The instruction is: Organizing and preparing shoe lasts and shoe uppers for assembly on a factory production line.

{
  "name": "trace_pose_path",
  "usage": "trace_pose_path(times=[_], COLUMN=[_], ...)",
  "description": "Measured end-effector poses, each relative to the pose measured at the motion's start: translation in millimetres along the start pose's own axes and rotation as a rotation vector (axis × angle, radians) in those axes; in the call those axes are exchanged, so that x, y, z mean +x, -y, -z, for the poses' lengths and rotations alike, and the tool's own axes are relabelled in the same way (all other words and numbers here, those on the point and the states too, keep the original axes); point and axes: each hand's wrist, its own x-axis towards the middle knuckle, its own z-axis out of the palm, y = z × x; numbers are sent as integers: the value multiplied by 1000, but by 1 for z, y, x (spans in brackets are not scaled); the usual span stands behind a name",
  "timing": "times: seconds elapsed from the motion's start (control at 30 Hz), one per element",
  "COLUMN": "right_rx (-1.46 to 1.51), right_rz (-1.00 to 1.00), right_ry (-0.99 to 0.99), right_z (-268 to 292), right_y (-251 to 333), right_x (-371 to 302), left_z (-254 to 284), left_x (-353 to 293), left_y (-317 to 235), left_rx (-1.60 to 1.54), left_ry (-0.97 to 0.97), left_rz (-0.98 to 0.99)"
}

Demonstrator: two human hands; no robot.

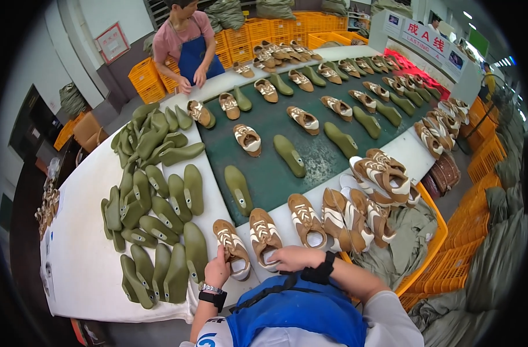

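Two brown sneakers with white stripes stand side by side at the near edge of the table. My left hand [218, 272] is closed against the side of the left sneaker [231, 243], one finger stretched along it. At the heel opening of the right sneaker [264, 230], my right hand [296, 258] grips the collar, its fingertips partly hidden. Close to my left hand lie several green shoe lasts [196, 248]. Another brown sneaker [303, 214] stands just beyond my right hand, beside more sneakers [339, 217] in a row.
A dark green conveyor belt [264, 173] carries sneakers and lasts in rows. Green lasts [151, 136] are heaped on the white tabletop [85, 231]. An orange crate [432, 248] with grey cloth stands at right. Across the table stands a person in a blue apron [197, 58].
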Motion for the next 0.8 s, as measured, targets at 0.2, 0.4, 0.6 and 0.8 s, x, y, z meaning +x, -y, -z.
trace_pose_path(times=[0.2,0.4,0.6,0.8], right_rx=[-29,72,125,0], right_rz=[-145,-119,-50,-292], right_ry=[224,190,-37,-798], right_z=[-13,-10,-11,44], right_y=[-27,-16,-14,21], right_x=[18,18,-5,-95], left_z=[22,-3,-28,-38], left_x=[4,24,36,14], left_y=[-26,-71,-67,-33], left_rx=[-116,-153,-69,-74], left_ry=[-319,-129,-40,-188], left_rz=[-173,-333,-326,-406])
